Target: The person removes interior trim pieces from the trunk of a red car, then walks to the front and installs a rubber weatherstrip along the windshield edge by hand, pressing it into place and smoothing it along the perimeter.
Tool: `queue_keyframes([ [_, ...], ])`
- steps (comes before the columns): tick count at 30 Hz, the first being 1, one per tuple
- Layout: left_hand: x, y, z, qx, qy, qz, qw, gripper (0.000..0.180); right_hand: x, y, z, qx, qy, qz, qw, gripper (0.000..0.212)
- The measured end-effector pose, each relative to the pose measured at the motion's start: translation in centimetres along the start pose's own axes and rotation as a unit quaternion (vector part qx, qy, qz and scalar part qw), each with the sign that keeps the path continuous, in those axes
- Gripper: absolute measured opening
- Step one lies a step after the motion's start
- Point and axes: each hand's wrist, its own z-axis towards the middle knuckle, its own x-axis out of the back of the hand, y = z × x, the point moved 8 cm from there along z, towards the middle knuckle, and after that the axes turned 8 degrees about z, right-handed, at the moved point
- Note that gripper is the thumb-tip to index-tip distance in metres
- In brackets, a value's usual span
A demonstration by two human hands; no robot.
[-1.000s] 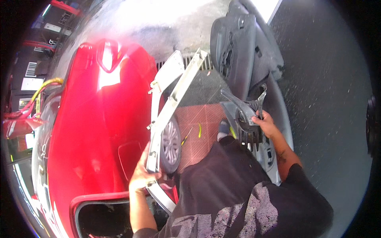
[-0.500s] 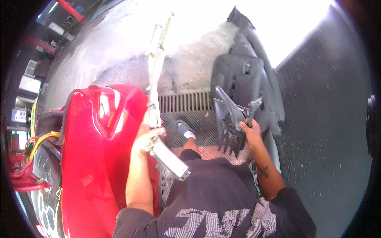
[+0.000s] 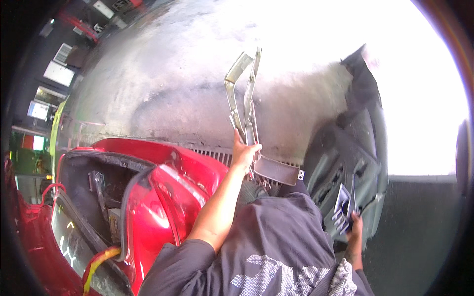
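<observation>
The grey metal frame part (image 3: 246,106), a bent strip with a flat plate at its near end, stands almost upright in the middle of the view, its far end reaching over the wet concrete floor (image 3: 163,93). The left hand (image 3: 244,153) is closed around its lower stretch, just above the plate. To the right, low in the view, the right hand (image 3: 353,228) has its grip closed on a dark plastic trim piece (image 3: 345,207), held beside the large dark grey car door panel (image 3: 355,163) that stands on the right. On the left lies the red car (image 3: 168,197) with its open compartment, close beside the left forearm. A drain grate (image 3: 217,155) runs across the floor just behind the left hand.
</observation>
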Motion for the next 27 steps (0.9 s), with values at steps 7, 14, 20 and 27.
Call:
queue_keyframes([
  [7, 4.3, 10.8, 17.9, 0.030, 0.015, -0.073, 0.997, 0.119, -4.6, 2.4, 14.8, -0.124, 0.055, -0.038, 0.990, 0.029],
  [14, 27.1, 12.9, 30.1, 0.086, 0.186, -0.207, 0.957, 0.087, -43.4, -11.4, 41.0, -0.031, 0.024, -0.139, 0.989, 0.020],
  [20, 30.1, 8.8, 37.7, 0.075, 0.313, -0.303, 0.897, 0.024, -86.0, -26.3, 53.7, 0.164, -0.169, -0.364, 0.901, 0.047],
  [27, 45.9, 18.1, 61.8, 0.165, 0.346, -0.252, 0.889, 0.075, -138.5, -21.4, 48.8, 0.205, -0.282, -0.462, 0.815, 0.041],
])
